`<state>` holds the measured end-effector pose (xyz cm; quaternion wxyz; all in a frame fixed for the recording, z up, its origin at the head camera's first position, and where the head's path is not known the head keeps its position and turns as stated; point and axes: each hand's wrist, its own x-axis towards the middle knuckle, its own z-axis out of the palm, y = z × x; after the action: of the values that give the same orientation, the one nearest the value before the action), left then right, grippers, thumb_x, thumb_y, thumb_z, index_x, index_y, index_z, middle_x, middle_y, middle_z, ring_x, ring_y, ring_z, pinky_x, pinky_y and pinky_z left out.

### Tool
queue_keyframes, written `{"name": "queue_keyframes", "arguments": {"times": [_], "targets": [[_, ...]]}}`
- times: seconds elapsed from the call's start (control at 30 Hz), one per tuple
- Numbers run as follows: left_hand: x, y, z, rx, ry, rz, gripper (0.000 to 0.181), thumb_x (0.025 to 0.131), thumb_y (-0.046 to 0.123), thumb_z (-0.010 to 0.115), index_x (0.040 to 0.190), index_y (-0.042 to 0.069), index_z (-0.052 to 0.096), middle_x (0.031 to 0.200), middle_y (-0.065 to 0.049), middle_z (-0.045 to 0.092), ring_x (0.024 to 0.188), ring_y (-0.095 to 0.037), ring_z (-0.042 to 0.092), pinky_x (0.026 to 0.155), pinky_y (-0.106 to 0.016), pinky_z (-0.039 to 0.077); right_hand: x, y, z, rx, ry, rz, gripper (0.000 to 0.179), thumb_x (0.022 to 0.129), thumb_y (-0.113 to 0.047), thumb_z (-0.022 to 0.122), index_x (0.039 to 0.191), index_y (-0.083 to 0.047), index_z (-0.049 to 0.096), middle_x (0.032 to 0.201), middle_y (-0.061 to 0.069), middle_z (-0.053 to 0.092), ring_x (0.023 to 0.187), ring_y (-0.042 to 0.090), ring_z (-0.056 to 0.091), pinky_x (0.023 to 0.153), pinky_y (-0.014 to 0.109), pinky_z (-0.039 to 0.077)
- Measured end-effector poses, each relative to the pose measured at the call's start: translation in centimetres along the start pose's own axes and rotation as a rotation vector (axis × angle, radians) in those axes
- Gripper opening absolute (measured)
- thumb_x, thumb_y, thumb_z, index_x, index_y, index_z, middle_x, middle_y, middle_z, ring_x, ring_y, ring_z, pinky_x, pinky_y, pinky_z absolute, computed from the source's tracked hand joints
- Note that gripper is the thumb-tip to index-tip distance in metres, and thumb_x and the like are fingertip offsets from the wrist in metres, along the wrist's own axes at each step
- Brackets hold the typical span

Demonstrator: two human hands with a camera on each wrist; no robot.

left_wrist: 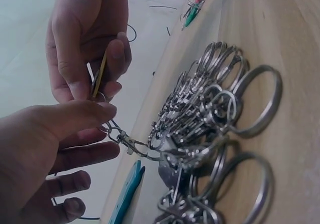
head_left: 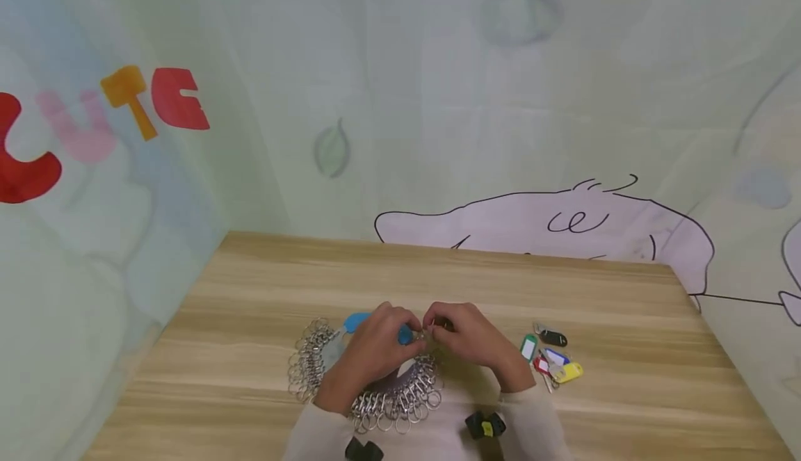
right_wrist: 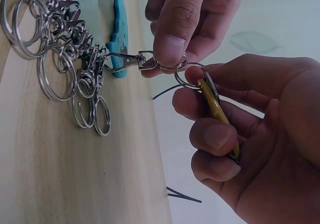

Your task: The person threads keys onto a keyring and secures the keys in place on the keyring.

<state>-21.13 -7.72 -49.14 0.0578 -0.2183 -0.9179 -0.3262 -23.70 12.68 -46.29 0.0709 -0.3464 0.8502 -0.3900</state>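
Observation:
My left hand pinches a silver split ring between thumb and fingers. A swivel clasp hangs from that ring towards the pile. In my right hand, curled fingers hold a thin yellow key tag, seen edge-on with a dark metal piece against it. Its small ring meets the split ring at the fingertips; whether they are linked I cannot tell. Below the hands lie many swivel clasps with split rings, set in a curve around a flat teal piece with a scalloped edge.
Loose key tags lie to the right on the wooden table: a green tag, a black tag, a yellow tag, and red and blue ones with keys. A printed cloth backdrop stands behind the table.

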Motion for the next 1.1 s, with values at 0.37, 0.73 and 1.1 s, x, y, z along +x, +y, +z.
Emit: {"name": "queue_keyframes", "arguments": {"times": [0.37, 0.73, 1.1], "targets": [[0.08, -0.06, -0.10, -0.021, -0.008, -0.020, 0.019, 0.084, 0.030, 0.082, 0.095, 0.017, 0.073, 0.095, 0.007, 0.069, 0.080, -0.011, 0.045, 0.066, -0.028, 0.043, 0.02, -0.06, -0.30, 0.034, -0.010, -0.008, 0.014, 0.096, 0.003, 0.060, 0.097, -0.007, 0.070, 0.088, 0.000, 0.067, 0.075, 0.013, 0.057, 0.067, 0.029, 0.051], [-0.32, -0.35, 0.16, -0.019, -0.007, 0.003, 0.016, 0.087, 0.034, 0.079, 0.092, 0.020, 0.073, 0.095, 0.011, 0.069, 0.081, -0.010, 0.046, 0.067, -0.028, 0.043, -0.24, 0.11, -0.11, 0.037, -0.019, -0.024, 0.012, 0.097, 0.001, 0.062, 0.098, -0.007, 0.070, 0.088, -0.001, 0.068, 0.076, 0.011, 0.058, 0.069, 0.030, 0.052], [-0.13, -0.37, 0.07, -0.011, -0.008, 0.001, 0.018, 0.088, 0.036, 0.077, 0.096, 0.021, 0.073, 0.098, 0.010, 0.068, 0.084, -0.010, 0.046, 0.069, -0.028, 0.043, -0.21, 0.24, -0.16, 0.018, 0.004, -0.057, 0.014, 0.095, 0.003, 0.061, 0.098, -0.007, 0.070, 0.089, -0.001, 0.068, 0.075, 0.012, 0.058, 0.067, 0.030, 0.052]]}}
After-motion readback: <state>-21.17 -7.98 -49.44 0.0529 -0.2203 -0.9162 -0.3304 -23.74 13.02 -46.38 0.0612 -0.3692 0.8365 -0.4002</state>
